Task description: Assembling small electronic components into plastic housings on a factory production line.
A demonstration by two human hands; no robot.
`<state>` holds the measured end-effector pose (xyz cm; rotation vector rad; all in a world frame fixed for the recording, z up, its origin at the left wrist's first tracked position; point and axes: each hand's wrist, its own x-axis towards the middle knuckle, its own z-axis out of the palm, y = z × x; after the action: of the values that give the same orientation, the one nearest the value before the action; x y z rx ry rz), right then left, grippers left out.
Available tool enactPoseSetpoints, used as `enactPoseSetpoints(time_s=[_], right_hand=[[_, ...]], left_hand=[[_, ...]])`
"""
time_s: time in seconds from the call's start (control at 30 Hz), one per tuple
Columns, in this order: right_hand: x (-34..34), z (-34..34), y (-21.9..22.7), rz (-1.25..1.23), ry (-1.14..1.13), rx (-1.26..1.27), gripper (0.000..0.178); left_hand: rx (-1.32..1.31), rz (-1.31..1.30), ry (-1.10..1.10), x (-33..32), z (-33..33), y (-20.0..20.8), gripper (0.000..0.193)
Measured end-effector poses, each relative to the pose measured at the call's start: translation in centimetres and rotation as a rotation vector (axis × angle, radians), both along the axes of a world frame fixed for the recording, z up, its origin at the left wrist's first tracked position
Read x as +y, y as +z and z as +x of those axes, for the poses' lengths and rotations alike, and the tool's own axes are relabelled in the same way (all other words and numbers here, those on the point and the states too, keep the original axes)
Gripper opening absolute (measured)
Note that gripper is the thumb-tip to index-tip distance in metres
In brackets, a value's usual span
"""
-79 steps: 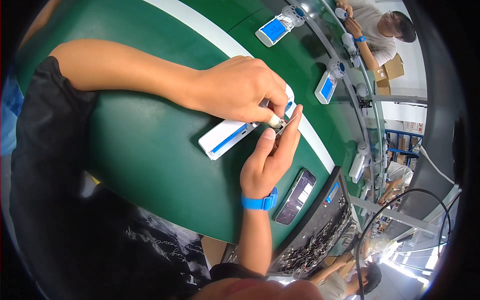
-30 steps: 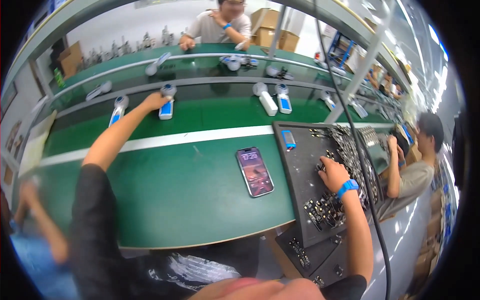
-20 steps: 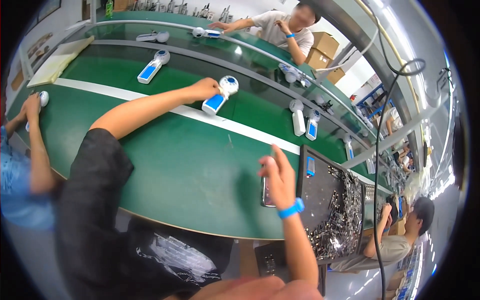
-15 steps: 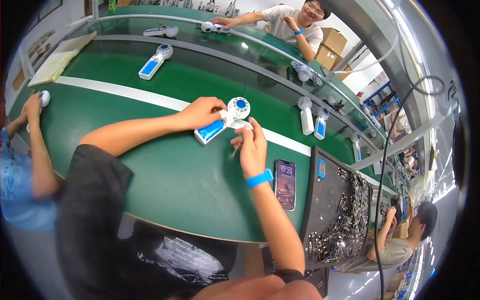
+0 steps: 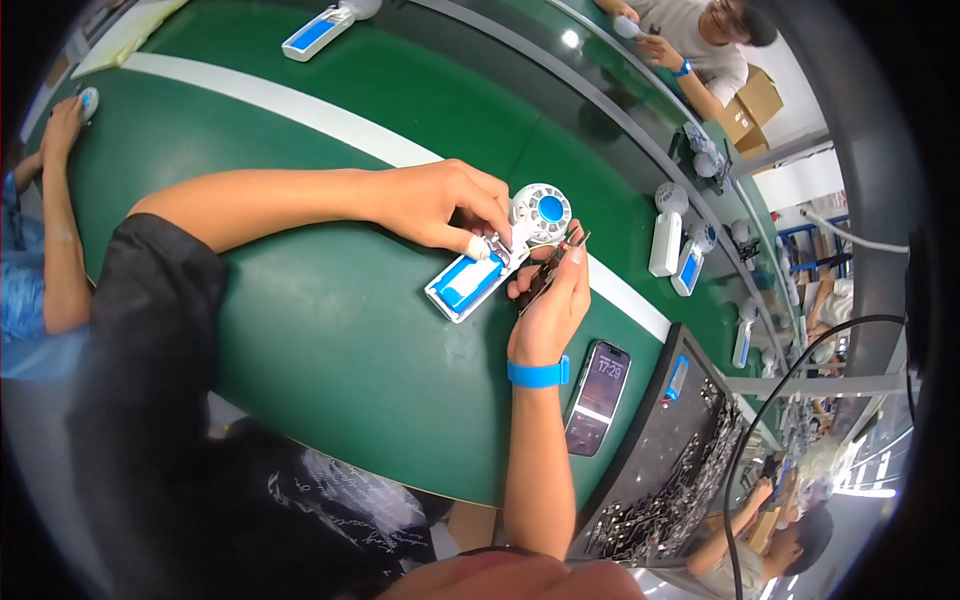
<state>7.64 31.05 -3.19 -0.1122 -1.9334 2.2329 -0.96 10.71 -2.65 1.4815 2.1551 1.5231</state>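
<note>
Head view: small handheld fan (image 5: 497,255), white shell with a blue panel on the handle and a round grille head with a blue hub, lies on the green worktop (image 5: 330,330) in front of the person. Left hand (image 5: 445,205) is closed over the neck, fingers pinching where handle meets head. Right hand (image 5: 550,300) comes from below, just beside the fan's head, closed on a thin dark tool (image 5: 553,272); tip sits at the neck joint, touching or nearly so, can't tell exactly.

Handling guess: light, rigid plastic, smooth shell so a bit slippery; grille and neck joint look like the fragile bits. Best held by the handle body, not the grille.

Around it: phone (image 5: 598,396) lying just right of the right wrist, parts tray (image 5: 660,470) beyond it, more fans (image 5: 665,230) further along the worktop.
</note>
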Motion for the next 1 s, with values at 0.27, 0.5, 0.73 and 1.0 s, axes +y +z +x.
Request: enactPoseSetpoints(time_s=[0.27,0.5,0.73,1.0], right_hand=[[-0.6,-0.3,-0.1,-0.037,0.107,0.044,0.053],[-0.2,0.2,-0.2,0.097,0.117,0.118,0.052],[-1.3,2.2,0.1,0.209,0.126,0.14,0.049],[-3.5,1.2,0.5,0.448,0.092,0.245,0.044]], left_hand=[[0.048,0.101,0.086,1.6,-0.8,-1.6,0.022],[-0.456,0.105,0.284,1.8,1.2,-0.8,0.014],[-0.414,0.217,0.304,1.0,3.6,0.5,0.013],[-0.107,0.205,0.291,-0.7,2.2,-0.2,0.012]])
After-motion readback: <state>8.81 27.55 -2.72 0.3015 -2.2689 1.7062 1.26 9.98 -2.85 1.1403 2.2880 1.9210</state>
